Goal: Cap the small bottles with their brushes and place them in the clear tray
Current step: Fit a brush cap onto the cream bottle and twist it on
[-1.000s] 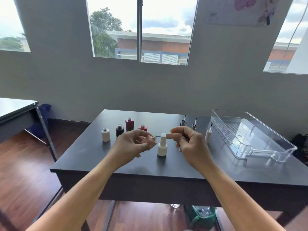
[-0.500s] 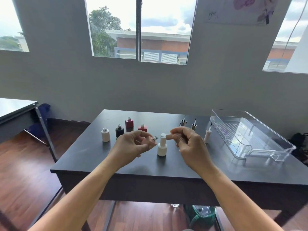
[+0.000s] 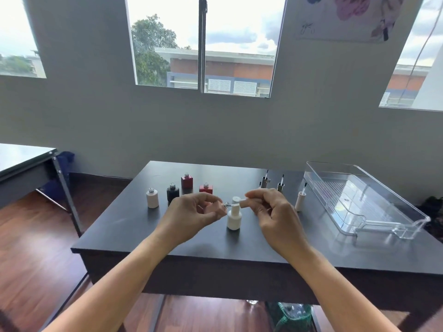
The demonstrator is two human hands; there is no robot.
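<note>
My left hand (image 3: 191, 213) holds a small pinkish bottle (image 3: 214, 208) tipped sideways, its threaded neck pointing right. My right hand (image 3: 275, 212) pinches a beige brush cap (image 3: 243, 202) held level, its brush tip at the bottle's neck. Just below them a capped white bottle (image 3: 234, 216) stands on the dark table (image 3: 153, 231). Uncapped bottles stand behind: a white one (image 3: 152, 198), a black one (image 3: 172, 192), and two red ones (image 3: 187, 181) (image 3: 206, 188). The clear tray (image 3: 405, 212) lies at the right with nothing in it.
Loose brush caps stand upright near the tray: two metallic ones (image 3: 264, 182) (image 3: 280, 185) and a cream one (image 3: 300, 200). A second table (image 3: 21, 161) is at the left. Wooden floor surrounds the table; a wall with windows is behind.
The brush cap in my right hand has moved slightly left, bringing its tip to the neck of the bottle in my left hand. Everything on the table has stayed put.
</note>
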